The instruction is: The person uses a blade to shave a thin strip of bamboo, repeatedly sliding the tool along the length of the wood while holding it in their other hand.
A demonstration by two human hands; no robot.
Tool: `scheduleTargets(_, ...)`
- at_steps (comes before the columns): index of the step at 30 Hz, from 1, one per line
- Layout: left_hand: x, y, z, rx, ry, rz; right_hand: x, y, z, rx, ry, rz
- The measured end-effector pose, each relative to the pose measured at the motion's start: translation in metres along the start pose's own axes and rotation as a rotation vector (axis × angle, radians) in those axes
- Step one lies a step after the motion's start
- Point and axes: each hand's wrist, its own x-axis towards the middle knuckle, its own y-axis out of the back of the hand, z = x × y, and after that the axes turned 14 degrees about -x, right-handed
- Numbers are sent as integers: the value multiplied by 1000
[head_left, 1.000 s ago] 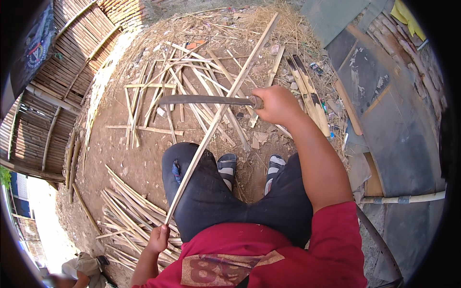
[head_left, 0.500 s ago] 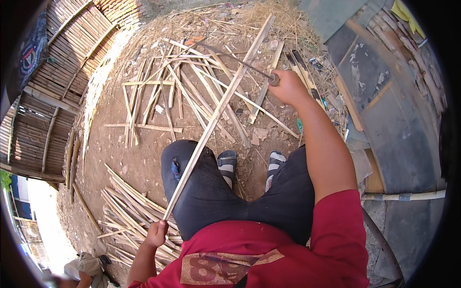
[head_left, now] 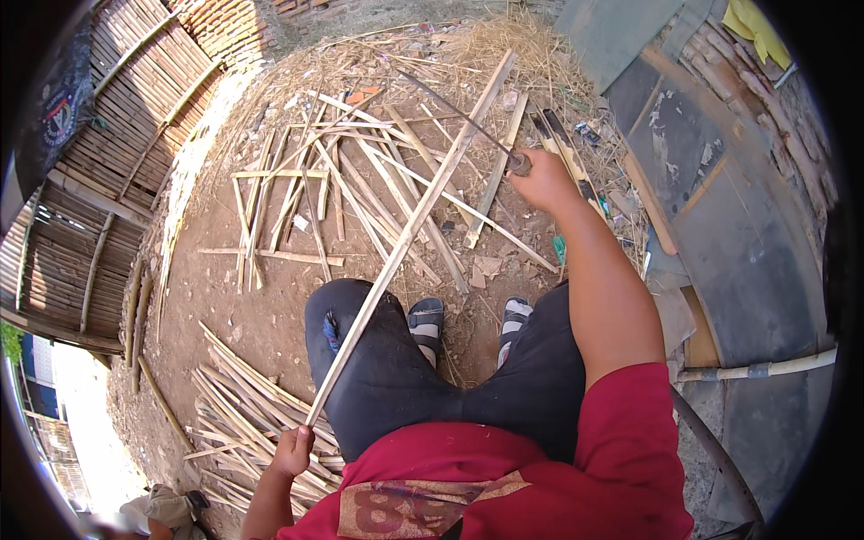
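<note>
My left hand (head_left: pixel 292 452) is closed around the near end of a long, pale split wood or bamboo strip (head_left: pixel 405 238). The strip slants up to the right across my left thigh, its far end over the ground ahead. My right hand (head_left: pixel 545 183) grips the handle of a long, thin dark blade, like a machete (head_left: pixel 495 141). That blade reaches toward the upper left and crosses the strip near its far end; I cannot tell whether the two touch.
Loose strips (head_left: pixel 346 171) lie criss-crossed on the dirt ahead, with another pile (head_left: pixel 243 405) at my left. Dark sheets (head_left: pixel 756 243) stand on the right, a slatted bamboo wall (head_left: pixel 135 99) on the left. Another person (head_left: pixel 157 513) shows at the lower left.
The blade's angle is a little steeper, its tip farther right and up. The strip stays in my left hand, across my thigh. The whole view has shifted slightly.
</note>
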Motion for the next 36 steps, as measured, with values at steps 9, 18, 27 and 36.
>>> scheduleTargets(9, 9, -3, -17, 91, -121, 74, -8, 41, -24, -59, -14, -96)
scheduleTargets(18, -4, -6, -23, 142, -199, 113, -26, 55, -49, -267, 293, 33)
scheduleTargets(27, -12, -3, -23, 296, -268, 239, -23, 47, -48, -128, 167, -41)
scheduleTargets(36, -20, -37, -2, 510, -332, 475, -30, 42, -50, -119, 188, -439)
